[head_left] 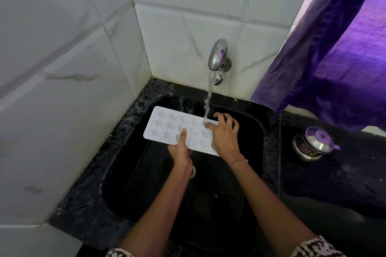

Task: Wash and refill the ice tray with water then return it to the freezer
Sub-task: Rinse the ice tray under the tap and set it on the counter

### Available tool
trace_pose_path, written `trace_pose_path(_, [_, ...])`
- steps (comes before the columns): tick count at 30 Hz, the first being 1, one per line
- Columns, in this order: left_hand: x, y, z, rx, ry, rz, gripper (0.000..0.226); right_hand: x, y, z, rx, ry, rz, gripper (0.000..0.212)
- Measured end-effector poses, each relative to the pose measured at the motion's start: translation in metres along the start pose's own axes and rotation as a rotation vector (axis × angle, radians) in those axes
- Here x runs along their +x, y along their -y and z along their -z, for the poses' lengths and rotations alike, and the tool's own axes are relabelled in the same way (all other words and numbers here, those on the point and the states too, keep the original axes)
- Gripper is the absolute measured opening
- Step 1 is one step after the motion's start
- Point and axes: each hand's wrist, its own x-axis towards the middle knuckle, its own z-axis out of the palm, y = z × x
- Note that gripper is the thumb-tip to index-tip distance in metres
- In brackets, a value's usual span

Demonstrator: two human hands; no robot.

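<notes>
A white ice tray [167, 126] with star-shaped and round moulds is held over the black sink [259, 131], slanting from upper left to lower right. My left hand [180, 150] grips its near long edge, thumb on top. My right hand [224, 134] lies spread over the tray's right end, fingers touching the moulds. Water runs from the steel tap [217, 54] on the tiled wall and lands on the tray beside my right fingers.
White marbled tiles close the corner to the left and behind. A black granite counter [334, 183] stretches right, carrying a small steel pot with a lid [313, 143]. A purple curtain [334, 51] hangs at the upper right.
</notes>
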Motion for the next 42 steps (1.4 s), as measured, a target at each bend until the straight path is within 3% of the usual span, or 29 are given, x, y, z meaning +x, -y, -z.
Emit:
trace_pose_path(12, [0.006, 0.001, 0.011, 0.019, -0.031, -0.009, 0.040, -0.001, 0.002, -0.007, 0.030, 0.050, 0.032, 0.047])
trace_pose_path(19, [0.004, 0.006, 0.000, 0.001, 0.002, 0.004, 0.037, -0.019, -0.002, -0.010, 0.111, -0.145, 0.008, 0.042])
trace_pose_path(23, [0.008, 0.002, -0.008, -0.013, 0.027, -0.015, 0.037, -0.018, -0.004, -0.008, 0.086, -0.188, -0.033, 0.025])
trace_pose_path(26, [0.010, -0.002, -0.015, -0.021, 0.025, -0.030, 0.036, -0.013, -0.004, -0.004, 0.105, -0.149, 0.026, 0.041])
trace_pose_path(31, [0.014, -0.007, -0.020, -0.023, 0.039, -0.032, 0.035, -0.006, -0.009, -0.004, 0.108, -0.101, 0.070, 0.035])
trace_pose_path(37, [0.016, -0.003, -0.023, -0.017, 0.040, -0.025, 0.037, -0.003, -0.005, -0.004, 0.093, -0.103, 0.065, 0.053])
trace_pose_path(42, [0.021, -0.005, -0.029, -0.053, 0.032, -0.043, 0.040, -0.008, -0.012, -0.005, 0.114, -0.149, 0.089, 0.040])
